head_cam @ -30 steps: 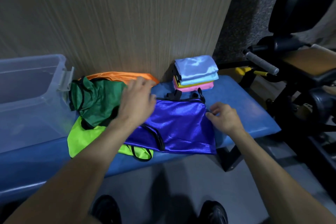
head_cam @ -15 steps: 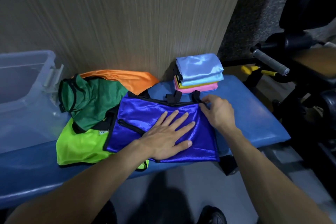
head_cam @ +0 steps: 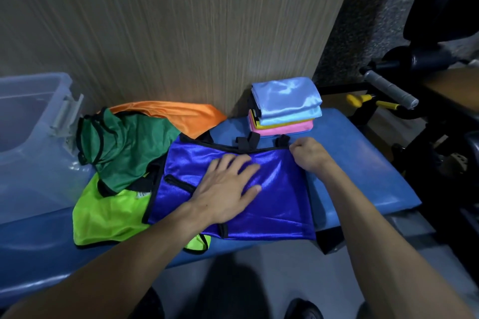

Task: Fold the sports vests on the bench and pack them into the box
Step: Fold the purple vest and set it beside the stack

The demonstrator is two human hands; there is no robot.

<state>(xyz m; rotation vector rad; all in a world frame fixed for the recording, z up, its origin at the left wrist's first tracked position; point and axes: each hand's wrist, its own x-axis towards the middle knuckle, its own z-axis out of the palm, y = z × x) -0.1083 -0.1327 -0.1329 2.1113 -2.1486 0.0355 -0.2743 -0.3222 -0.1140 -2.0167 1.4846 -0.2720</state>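
Left hand flat on shiny blue satin vest, right hand pinching its corner; folded stack done, three vests unfolded, clear plastic box unpacked.

blue vest flat on bench, under my palm | green, lime, orange vests heaped left of it | box beyond

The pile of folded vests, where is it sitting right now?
In the head view the stack of folded vests sits at the back of the blue bench, against the wooden wall, just behind the blue vest and beyond the right hand.
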